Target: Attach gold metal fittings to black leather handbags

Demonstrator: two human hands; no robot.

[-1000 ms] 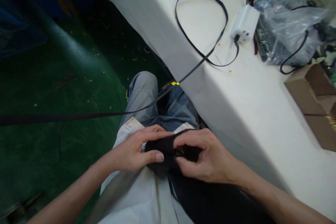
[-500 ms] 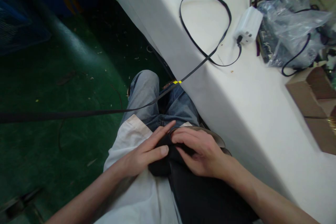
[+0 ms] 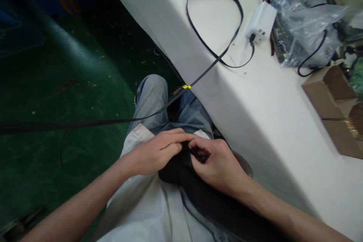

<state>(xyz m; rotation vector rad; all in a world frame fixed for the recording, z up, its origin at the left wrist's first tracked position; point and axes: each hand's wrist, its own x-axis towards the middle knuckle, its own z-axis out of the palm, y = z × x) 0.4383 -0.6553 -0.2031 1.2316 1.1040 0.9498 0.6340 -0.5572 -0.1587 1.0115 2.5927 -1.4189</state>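
Note:
A black piece of material (image 3: pixel 210 196) lies across my lap over a white apron (image 3: pixel 153 196). My left hand (image 3: pixel 163 149) pinches its upper edge between thumb and fingers. Close beside it, my right hand (image 3: pixel 217 160) is curled on the same material, fingertips near those of my left hand. A small dark shiny part shows under the right fingers, too hidden to name. Beyond the hands, a flat black cable (image 3: pixel 113 121) with a yellow mark crosses above my knees and loops on the white surface.
On the white-covered table (image 3: pixel 255 109) stands a white adapter (image 3: pixel 261 22) with the cable plugged in. Near it are a clear plastic bag (image 3: pixel 309 22) and an open cardboard box (image 3: pixel 331 109). Green floor (image 3: pixel 85 94) with scraps lies at the left.
My left fingers have closed down and moved to the right, toward my right hand. My right hand has turned and curled more. The view has shifted slightly.

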